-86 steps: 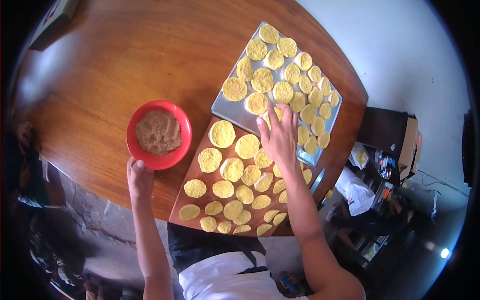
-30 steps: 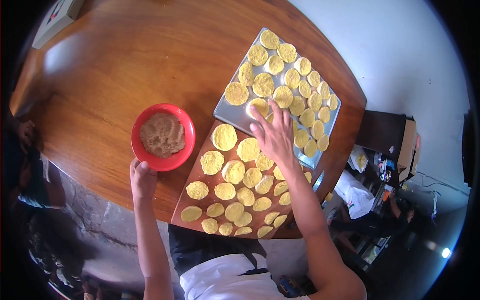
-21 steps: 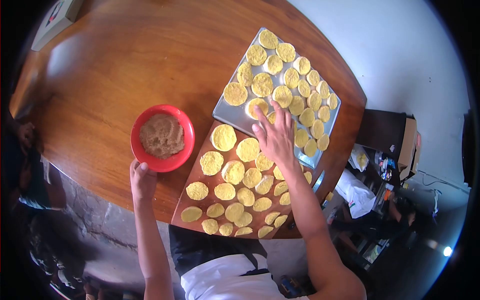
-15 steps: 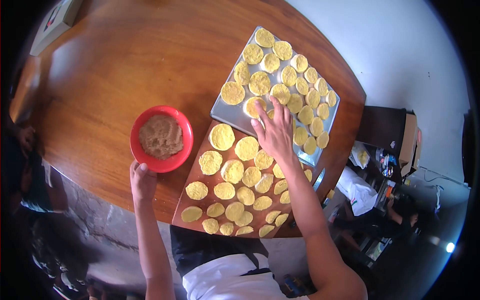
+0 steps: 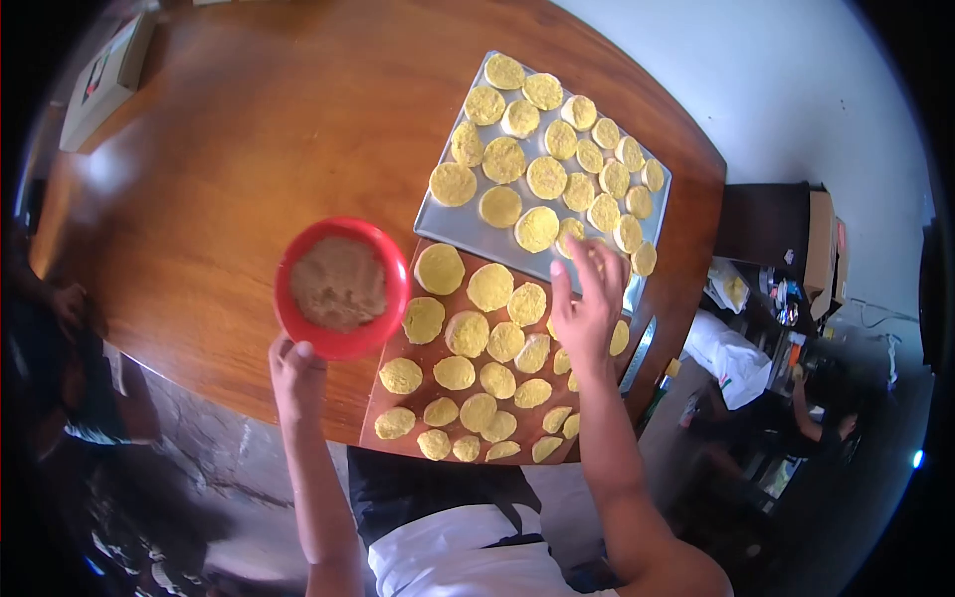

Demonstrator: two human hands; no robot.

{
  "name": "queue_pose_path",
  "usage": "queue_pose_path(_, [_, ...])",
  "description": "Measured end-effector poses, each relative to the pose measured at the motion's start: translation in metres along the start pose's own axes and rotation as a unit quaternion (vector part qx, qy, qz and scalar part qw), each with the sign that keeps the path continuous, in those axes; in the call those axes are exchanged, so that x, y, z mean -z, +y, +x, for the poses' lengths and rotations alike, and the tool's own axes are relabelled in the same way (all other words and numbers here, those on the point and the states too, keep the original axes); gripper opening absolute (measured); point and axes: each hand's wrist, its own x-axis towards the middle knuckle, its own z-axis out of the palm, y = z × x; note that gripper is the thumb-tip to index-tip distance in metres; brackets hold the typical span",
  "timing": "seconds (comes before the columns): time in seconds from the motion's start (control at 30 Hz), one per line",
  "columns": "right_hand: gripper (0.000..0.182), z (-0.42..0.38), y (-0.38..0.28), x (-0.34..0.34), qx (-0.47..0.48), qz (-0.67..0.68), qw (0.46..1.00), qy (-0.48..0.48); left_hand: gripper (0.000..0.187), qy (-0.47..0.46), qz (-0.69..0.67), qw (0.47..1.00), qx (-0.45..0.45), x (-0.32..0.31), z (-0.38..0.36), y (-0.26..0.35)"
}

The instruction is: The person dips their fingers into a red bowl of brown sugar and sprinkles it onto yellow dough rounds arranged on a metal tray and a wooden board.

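Observation:
My left hand (image 5: 298,376) grips the near rim of a red bowl (image 5: 400,267), its thumb at the edge. Brown crumbly powder (image 5: 338,284) lies inside the bowl, which overlaps the left edge of the cutting board in this view. On the right, my right hand (image 5: 592,308) hovers over the near edge of a metal tray (image 5: 460,231); its fingers are spread, the tips right at a yellow-topped round slice (image 5: 569,237). Rows of similar round slices cover the tray. More slices, whole rounds and narrower pieces, lie on the brown cutting board (image 5: 398,438) below it.
A knife (image 5: 639,353) rests to the right of the board on the wooden table (image 5: 219,189). A box (image 5: 109,85) stands at the far left corner. One person (image 5: 60,328) is at the left edge; another person's arm (image 5: 808,413) shows at the right, near a cluttered shelf.
My right hand has moved right and nearer along the tray, uncovering slices in its middle. My left hand has brought the red bowl rightward, closer to the board.

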Motion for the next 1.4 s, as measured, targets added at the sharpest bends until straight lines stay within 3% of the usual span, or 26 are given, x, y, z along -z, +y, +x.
queue_pose_path(0.07, [0.035,-0.006,-0.013,0.011,0.021,0.039,0.999,0.028,0.061,-0.040,0.053,0.997,0.041,-0.030,-0.009,0.009])
queue_pose_path(0.23, [0.029,-0.028,-0.054,0.052,0.031,0.157,0.980,-0.115,0.052,-0.105,0.064,0.981,0.149,-0.088,-0.034,-0.003])
queue_pose_path(0.4, [0.017,-0.063,-0.056,0.076,0.021,0.016,0.976,-0.216,0.058,-0.149,0.073,0.958,0.234,-0.118,-0.068,-0.024])
queue_pose_path(0.57, [0.006,-0.090,-0.020,0.091,0.034,0.010,0.972,-0.232,0.058,-0.141,0.053,0.965,0.215,-0.145,-0.096,-0.061])
queue_pose_path(0.77, [0.006,-0.099,0.012,0.128,0.079,-0.002,0.964,-0.255,0.054,-0.109,-0.003,0.973,0.205,-0.170,-0.135,-0.098])
queue_pose_path(0.87, [0.006,-0.097,0.021,0.137,0.117,-0.028,0.958,-0.259,0.052,-0.100,-0.018,0.980,0.169,-0.188,-0.154,-0.105])
queue_pose_path(0.93, [0.007,-0.096,0.022,0.142,0.119,-0.027,0.931,-0.345,0.051,-0.069,-0.033,0.981,0.178,-0.193,-0.166,-0.108])
queue_pose_path(1.1, [0.006,-0.093,0.021,0.138,0.183,-0.040,0.924,-0.333,0.049,-0.035,-0.051,0.986,0.157,-0.195,-0.181,-0.106])
queue_pose_path(1.2, [0.007,-0.081,0.025,0.130,0.184,0.037,0.928,-0.321,0.048,-0.027,-0.079,0.985,0.150,-0.186,-0.176,-0.104])
queue_pose_path(1.27, [0.011,-0.068,0.026,0.126,0.147,0.104,0.942,-0.285,0.048,-0.048,-0.022,0.991,0.125,-0.179,-0.169,-0.105])
queue_pose_path(1.4, [0.010,-0.041,0.031,0.112,0.069,0.250,0.930,-0.261,0.047,-0.048,-0.042,0.993,0.100,-0.171,-0.152,-0.106])
